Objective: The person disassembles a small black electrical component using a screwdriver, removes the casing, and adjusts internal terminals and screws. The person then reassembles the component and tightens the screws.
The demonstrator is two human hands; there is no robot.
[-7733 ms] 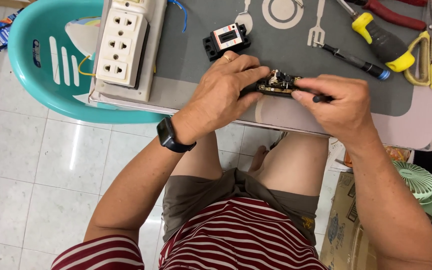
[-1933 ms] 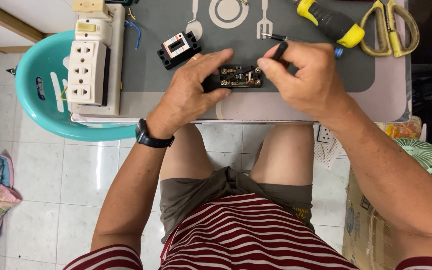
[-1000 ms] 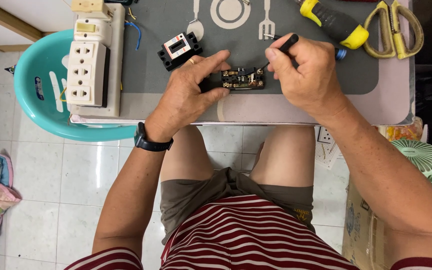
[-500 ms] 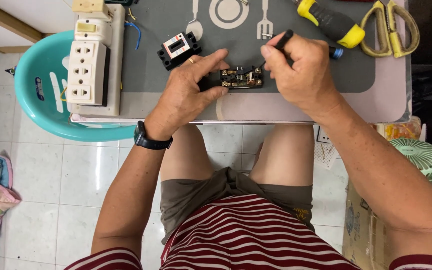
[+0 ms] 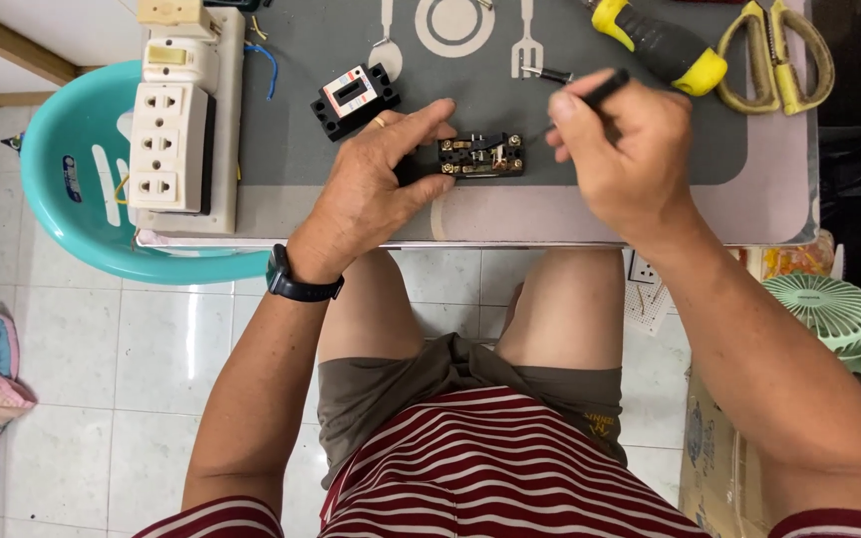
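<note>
Since a moment ago, the right hand [image 5: 618,149] has lifted its thin black tool [image 5: 605,88] away. Its fingers pinch that tool just right of the small black part [image 5: 480,156]. That part lies sideways on the grey mat [image 5: 291,130], held at its left end by the left hand [image 5: 376,179].

Lighting bright and even, daylight-like, with soft shadows only. Mild sheen on the floor tiles [image 5: 181,339]; no harsh glare. Focus sharp at centre; slight wide-angle stretching towards the frame edges.

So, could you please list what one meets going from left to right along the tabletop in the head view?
Turquoise basin → white socket strip → black module → left hand → small black switch part → right hand → yellow-handled scissors.
</note>
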